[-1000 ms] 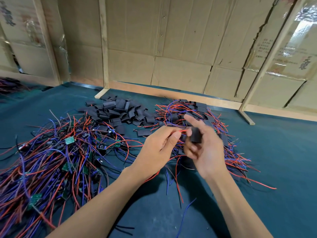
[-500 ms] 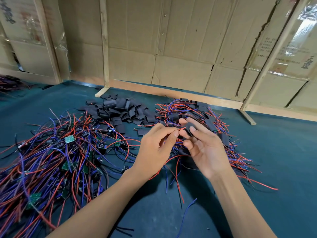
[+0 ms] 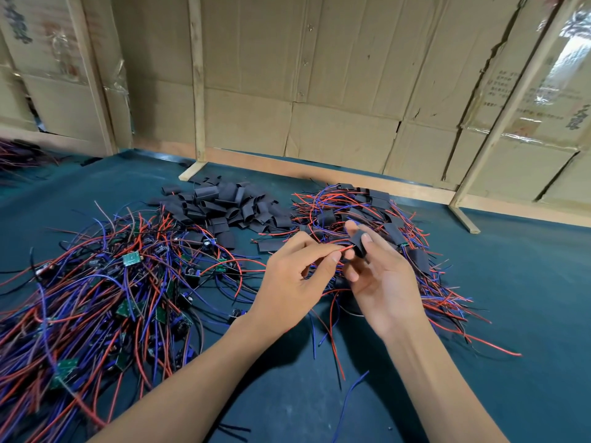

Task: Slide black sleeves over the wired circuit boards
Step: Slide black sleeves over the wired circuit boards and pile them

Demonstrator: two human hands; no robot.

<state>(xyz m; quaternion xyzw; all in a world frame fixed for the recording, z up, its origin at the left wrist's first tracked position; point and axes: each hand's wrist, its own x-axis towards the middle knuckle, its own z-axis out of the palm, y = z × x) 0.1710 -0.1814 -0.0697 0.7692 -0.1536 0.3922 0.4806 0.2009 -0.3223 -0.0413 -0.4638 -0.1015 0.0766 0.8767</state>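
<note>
My right hand (image 3: 377, 279) pinches a short black sleeve (image 3: 357, 243) between thumb and fingertips, palm turned up. My left hand (image 3: 297, 276) pinches the red and blue wires (image 3: 343, 249) of one board, their tips at the sleeve's mouth. The board on those wires is hidden behind my hands. A loose heap of black sleeves (image 3: 224, 206) lies beyond my hands. A big tangle of bare wired circuit boards (image 3: 105, 289) covers the left. A pile of sleeved boards (image 3: 399, 238) lies under and behind my right hand.
The work surface is a dark teal mat (image 3: 511, 282). Cardboard panels (image 3: 319, 91) on wooden posts (image 3: 196, 91) wall off the back. Wooden feet (image 3: 468, 220) of the posts rest on the mat. Another bundle of wires (image 3: 16, 158) lies at the far left edge.
My right hand has turned the sleeve so its mouth faces left. My left hand has drawn the wires out and brought their tips up to the sleeve.
</note>
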